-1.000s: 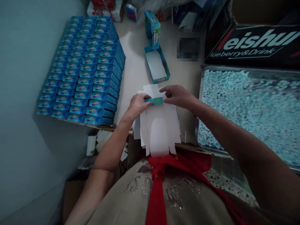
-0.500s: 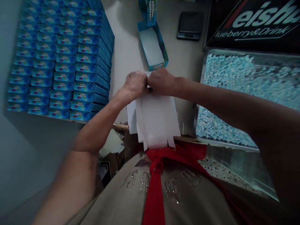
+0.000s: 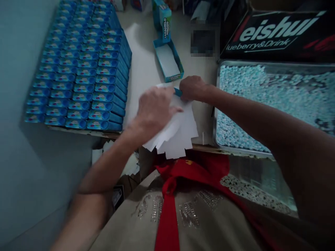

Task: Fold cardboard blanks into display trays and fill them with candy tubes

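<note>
The left forearm (image 3: pixel 115 158) slants up and inward from a bent elbow (image 3: pixel 95 191), softly blurred. The left hand (image 3: pixel 155 108) lies back upward, also blurred, its thumb (image 3: pixel 176 109) standing out toward the right, clear of the fingers, whose tips are hard to make out. The right forearm (image 3: pixel 240 111) reaches in from the side, the upper arm (image 3: pixel 309 181) in shadow. The right hand (image 3: pixel 193 88) is curled, knuckles up, fingers bent under, just beside the left fingertips.
</note>
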Demonstrator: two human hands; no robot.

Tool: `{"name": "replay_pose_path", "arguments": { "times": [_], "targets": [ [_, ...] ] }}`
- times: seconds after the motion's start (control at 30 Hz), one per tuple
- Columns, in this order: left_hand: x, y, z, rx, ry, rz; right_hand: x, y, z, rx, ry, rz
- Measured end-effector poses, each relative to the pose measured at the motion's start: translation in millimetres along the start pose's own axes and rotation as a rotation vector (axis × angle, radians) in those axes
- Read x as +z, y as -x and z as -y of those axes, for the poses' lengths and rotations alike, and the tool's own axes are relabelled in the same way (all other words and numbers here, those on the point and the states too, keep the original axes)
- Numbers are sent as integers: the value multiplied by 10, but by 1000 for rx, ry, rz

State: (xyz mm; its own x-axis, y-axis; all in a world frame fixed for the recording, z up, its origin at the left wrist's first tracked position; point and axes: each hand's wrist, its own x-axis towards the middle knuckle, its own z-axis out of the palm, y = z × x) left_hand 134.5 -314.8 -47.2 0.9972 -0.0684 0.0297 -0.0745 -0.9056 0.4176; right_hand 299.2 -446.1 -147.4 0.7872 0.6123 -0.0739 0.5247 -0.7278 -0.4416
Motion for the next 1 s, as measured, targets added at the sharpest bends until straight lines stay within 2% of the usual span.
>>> {"name": "replay_pose_path", "arguments": {
  "times": [0.03, 0.1, 0.17, 0.27, 0.3, 0.37, 0.43, 0.47, 0.53, 0.6, 0.63, 0.77, 0.8, 0.87, 0.93, 1.0],
  "targets": [
    [72, 214, -148, -20, 1, 10, 24, 27, -29, 38, 13, 9],
    [316, 545, -350, -112, -49, 66, 53, 72, -22, 118, 108, 106],
    [581, 720, -408, -199, -68, 85, 31, 124, 40, 166, 131, 176],
    [810, 751, -265, -285, -30, 3, -109, 281, 122, 178, 143, 258],
    [834, 722, -174, -310, -1, -35, -170, 362, 130, 185, 153, 240],
    [840, 622, 52, -339, 91, -88, -275, 564, 115, 170, 160, 92],
    [831, 483, 310, -328, 217, -83, -306, 799, 83, 50, 144, -93],
    [830, 408, 435, -318, 290, -42, -281, 916, 71, -55, 138, -135],
    [836, 282, 630, -326, 438, 107, -157, 1117, 64, -293, 144, -79],
    [841, 239, 687, -365, 518, 232, 24, 1232, 66, -458, 173, 46],
    [840, 265, 651, -389, 493, 220, 113, 1252, 64, -499, 190, 99],
    [880, 620, 208, -391, 64, -99, 315, 1178, 19, -526, 234, 154],
    [918, 723, 84, -375, -25, -108, 324, 1154, 11, -530, 247, 159],
    [1027, 869, -92, -357, -123, -53, 313, 1133, 15, -536, 270, 178],
    [1134, 913, -142, -380, -157, -23, 288, 1143, 47, -525, 269, 194],
    [1191, 880, -87, -422, -169, -27, 269, 1157, 89, -491, 253, 192]
  ]
}}
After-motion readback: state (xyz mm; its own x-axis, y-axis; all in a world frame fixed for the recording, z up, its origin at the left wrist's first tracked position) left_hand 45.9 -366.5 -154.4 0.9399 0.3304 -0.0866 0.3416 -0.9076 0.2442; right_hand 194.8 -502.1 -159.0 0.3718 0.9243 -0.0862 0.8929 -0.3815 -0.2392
